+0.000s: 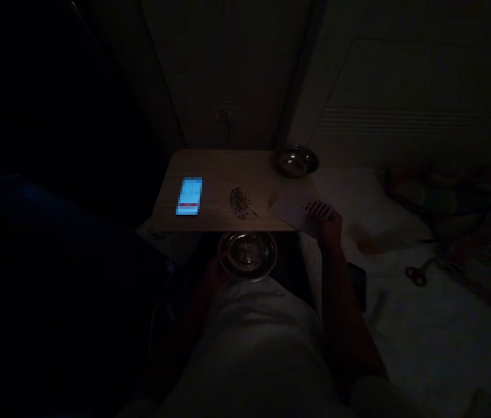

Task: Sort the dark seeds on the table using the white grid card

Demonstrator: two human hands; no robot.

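In dim light, my left hand [218, 268] grips the left rim of a shiny metal bowl [270, 255] just below the table's near edge. Some small pieces lie in that bowl, too dark to name. My right hand [329, 226] is closed on a flat white card [291, 210] with dark stripes near my fingers; the card reaches over the table's right end. A loose scatter of small dark grains or seeds [240, 200] lies on the wooden table [215, 165], left of the card.
A lit phone [189, 196] lies on the table's left side. A second metal bowl [296, 161] stands at the back right corner. On the white sheet [402, 325] to the right are scissors [416, 276] and a dark phone-like slab [357, 285]. A wall socket [226, 112] sits behind.
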